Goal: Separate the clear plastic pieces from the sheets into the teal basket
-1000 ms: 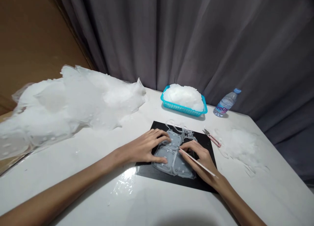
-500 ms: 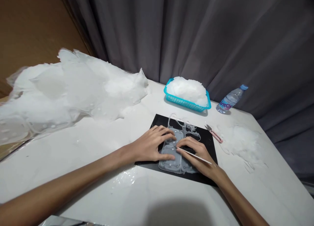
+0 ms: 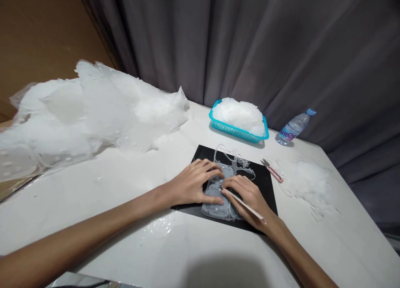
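A translucent moulded sheet (image 3: 215,206) with rounded panels and small round bumps lies on a black mat (image 3: 265,184). My left hand (image 3: 200,182) rests over the sheet's left side, thumb and fingers spread and pressing on it. In my right hand (image 3: 248,196) a thin white stick-like tool (image 3: 245,205) is gripped like a pen. Its tip meets the sheet near the middle, close to my left fingers. Thin translucent strips (image 3: 245,163) curl loosely from the sheet's far end. The sheet's right part is hidden under my right hand.
Pink-handled thread snips (image 3: 272,171) lie at the mat's right edge, beside a heap of clear scraps (image 3: 312,184). Behind stand a turquoise basket (image 3: 237,132) of white translucent pieces and a water bottle (image 3: 293,129). A large pile of translucent sheets (image 3: 103,109) covers the left.
My right hand has shifted slightly left with the tool, whose rear end now points lower. My left hand stays in place on the sheet.
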Tool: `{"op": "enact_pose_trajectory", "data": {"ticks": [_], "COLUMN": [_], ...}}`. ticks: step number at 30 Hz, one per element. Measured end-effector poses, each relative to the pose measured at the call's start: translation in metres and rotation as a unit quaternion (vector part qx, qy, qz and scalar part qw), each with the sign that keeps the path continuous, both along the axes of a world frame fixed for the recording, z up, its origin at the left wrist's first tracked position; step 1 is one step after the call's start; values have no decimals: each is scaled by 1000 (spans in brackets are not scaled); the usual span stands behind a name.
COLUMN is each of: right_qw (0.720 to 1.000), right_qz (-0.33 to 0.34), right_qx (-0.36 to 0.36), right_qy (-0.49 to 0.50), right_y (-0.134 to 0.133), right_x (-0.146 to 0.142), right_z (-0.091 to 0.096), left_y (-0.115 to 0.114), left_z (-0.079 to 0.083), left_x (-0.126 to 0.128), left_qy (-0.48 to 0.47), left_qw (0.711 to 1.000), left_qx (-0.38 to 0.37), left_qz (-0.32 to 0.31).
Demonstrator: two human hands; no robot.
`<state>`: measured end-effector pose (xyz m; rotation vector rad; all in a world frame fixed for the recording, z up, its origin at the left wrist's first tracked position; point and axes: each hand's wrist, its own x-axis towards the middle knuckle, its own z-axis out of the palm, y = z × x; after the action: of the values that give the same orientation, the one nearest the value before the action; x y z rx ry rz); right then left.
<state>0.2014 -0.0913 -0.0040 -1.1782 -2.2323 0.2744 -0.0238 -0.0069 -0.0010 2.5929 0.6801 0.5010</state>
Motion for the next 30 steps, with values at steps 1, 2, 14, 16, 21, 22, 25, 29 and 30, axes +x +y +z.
{"op": "enact_pose_trajectory", "data": {"ticks": [1, 2, 14, 16, 21, 22, 25, 29, 30], "right_qw": [1000, 999, 999, 1000, 1000, 1000, 1000, 995, 992], "right_qz": [-2, -5, -1, 6, 10, 9, 7, -3, -5], "right_qx": [20, 39, 13, -5, -17, -16, 2, 74, 95], "right_qy": [-10, -18, -41, -9, 13, 11, -8, -63, -79], "right_y": [0, -1, -5, -6, -7, -6, -6, -3, -2], "right_x": [-2, -5, 4, 7, 8, 7, 6, 2, 1], "right_z": [-1, -1, 10, 12, 10, 9, 6, -4, -7], "left_y": [0, 0, -1, -2, -2, -3, -4, -5, -5], "left_z": [0, 0, 0, 0, 1, 2, 2, 0, 0], "left_x": [0, 0, -1, -1, 0, 0, 0, 0, 0], "left_qy": [-1, -2, 25, 17, 15, 17, 24, 27, 28], "left_qw": [1000, 1000, 999, 1000, 1000, 1000, 1000, 999, 999], "left_qx": [3, 5, 23, 17, 7, 6, 10, 20, 21], "left_qz": [-1, -3, 3, 4, 6, 7, 8, 6, 5]}}
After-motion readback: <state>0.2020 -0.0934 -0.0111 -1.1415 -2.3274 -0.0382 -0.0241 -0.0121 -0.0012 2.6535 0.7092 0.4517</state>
